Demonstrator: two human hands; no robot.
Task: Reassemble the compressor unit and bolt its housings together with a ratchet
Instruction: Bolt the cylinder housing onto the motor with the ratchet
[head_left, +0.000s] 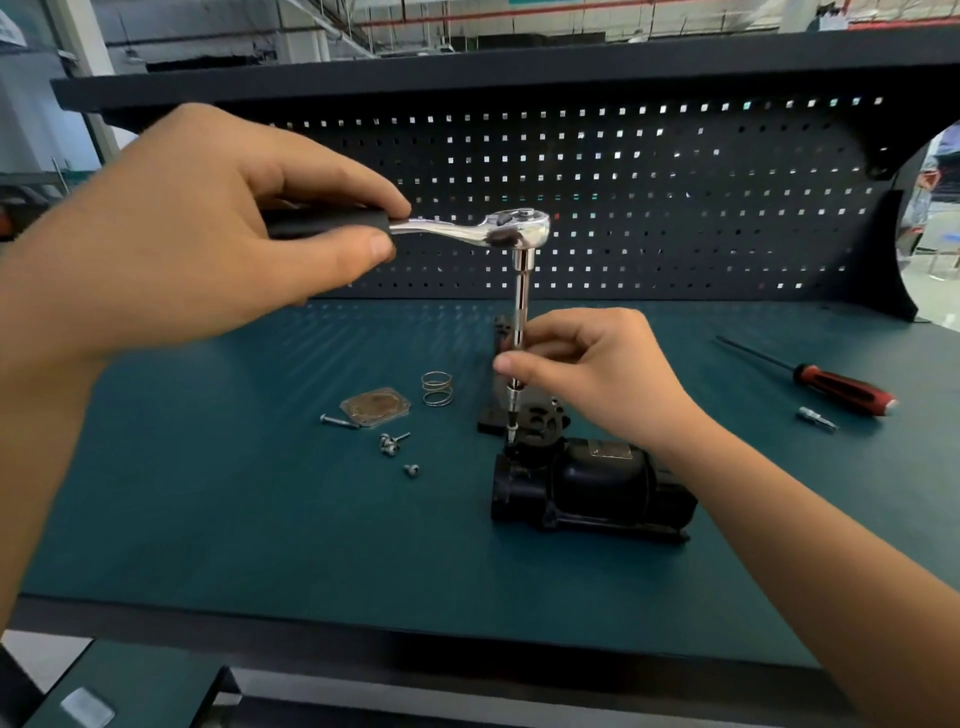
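The black compressor unit (592, 483) lies on the green bench mat (260, 519), right of centre. A chrome ratchet (498, 231) with a long upright extension bar (521, 301) stands over the unit's top housing, its bit tip down at the housing's left edge. My left hand (208, 228) grips the ratchet's black handle, held level. My right hand (587, 374) pinches the lower part of the extension bar just above the unit. A metal gasket plate (375, 407), a coil spring (436, 388) and several loose screws (392, 444) lie to the left of the unit.
A red-and-black screwdriver (826, 382) and a small silver bit (816, 417) lie at the right of the mat. A black block (496, 410) stands behind the unit. A dark pegboard (623, 197) backs the bench, with a shelf above it.
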